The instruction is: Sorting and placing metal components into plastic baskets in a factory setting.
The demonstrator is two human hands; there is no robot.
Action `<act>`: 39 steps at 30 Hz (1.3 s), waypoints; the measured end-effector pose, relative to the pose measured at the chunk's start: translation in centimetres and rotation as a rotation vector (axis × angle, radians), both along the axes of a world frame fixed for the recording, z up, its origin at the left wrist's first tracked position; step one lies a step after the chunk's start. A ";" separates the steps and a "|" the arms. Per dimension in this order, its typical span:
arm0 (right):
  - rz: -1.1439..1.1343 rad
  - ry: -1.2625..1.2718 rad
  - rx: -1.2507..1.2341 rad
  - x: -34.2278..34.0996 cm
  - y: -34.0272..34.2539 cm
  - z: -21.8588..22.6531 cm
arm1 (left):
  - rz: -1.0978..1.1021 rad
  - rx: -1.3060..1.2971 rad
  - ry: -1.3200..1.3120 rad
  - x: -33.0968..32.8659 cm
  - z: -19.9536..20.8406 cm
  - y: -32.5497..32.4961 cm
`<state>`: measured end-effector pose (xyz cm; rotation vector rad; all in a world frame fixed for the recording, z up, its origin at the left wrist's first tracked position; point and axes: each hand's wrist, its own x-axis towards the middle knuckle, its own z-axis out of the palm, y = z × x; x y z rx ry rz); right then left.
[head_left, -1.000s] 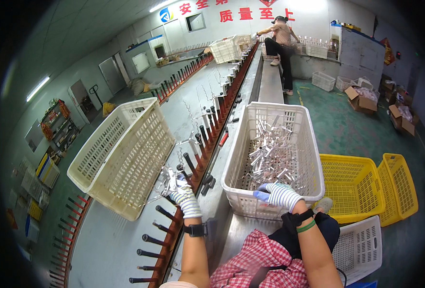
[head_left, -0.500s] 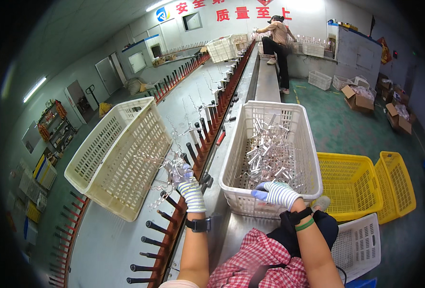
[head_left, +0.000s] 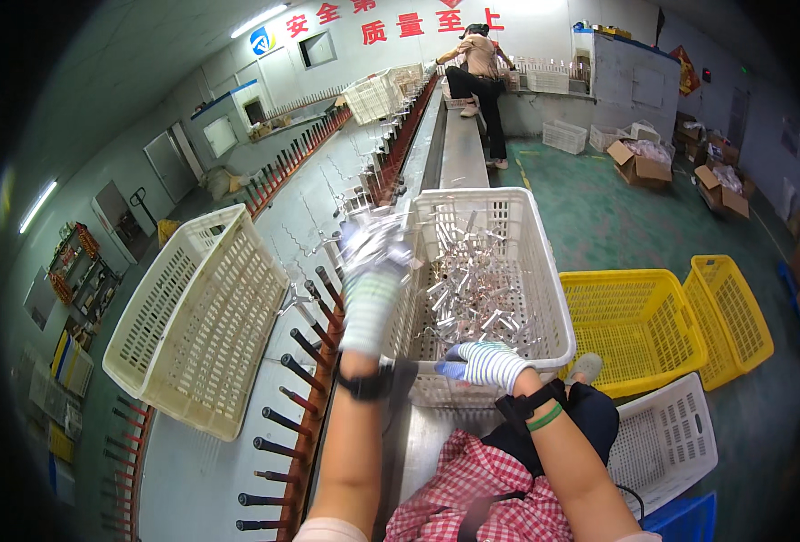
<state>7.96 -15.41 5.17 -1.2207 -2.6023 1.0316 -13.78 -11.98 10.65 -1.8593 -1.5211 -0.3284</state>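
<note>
Blurred by motion, my left hand [head_left: 370,294] in a striped glove is raised beside the left wall of a white plastic crate [head_left: 552,298]. It is closed around a bunch of shiny metal parts [head_left: 380,237]; their exact shape is smeared. My right hand [head_left: 490,364], gloved too, grips the crate's near rim. Inside that crate lies a loose heap of small silvery metal pieces [head_left: 477,303]. To the left of my left hand runs a row of dark-tipped pegs [head_left: 282,415], and some farther ones carry wavy metal wires [head_left: 336,172].
A second white crate [head_left: 192,334] sits tilted on the metal surface at left. Yellow crates [head_left: 635,316] and another white crate [head_left: 666,443] stand on the floor at right. Cardboard boxes [head_left: 639,167] lie farther off. Another person [head_left: 481,72] stands at the far end of the line.
My left hand has swung with the metal parts from beside the left-hand crate toward the crate in front of me. My right hand stays on the rim. The view has turned slightly right.
</note>
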 end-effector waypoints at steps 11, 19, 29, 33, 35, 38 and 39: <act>-0.023 0.002 0.023 1.2 0.4 0.1 | -0.110 0.046 -1.026 3.7 -2.6 -11.0; -0.036 -0.057 -0.027 0.4 -0.1 1.6 | 0.283 0.473 -1.086 -2.3 -7.1 -15.3; -0.051 -0.032 -0.042 0.8 0.0 1.0 | -0.156 0.558 -1.431 -0.8 -0.3 -15.0; -0.052 -0.029 0.003 0.6 0.1 0.7 | -0.045 0.653 -1.493 -2.0 -5.8 -12.4; -0.047 -0.027 -0.004 0.3 -0.1 0.8 | 0.282 0.717 -1.504 -3.6 -8.2 -12.1; -0.037 -0.029 0.036 0.2 -0.2 0.8 | 0.344 0.854 -1.619 -5.4 -8.5 -11.1; -0.047 -0.033 0.014 0.6 -0.2 0.9 | 0.323 0.826 -1.704 -5.8 -8.0 -10.6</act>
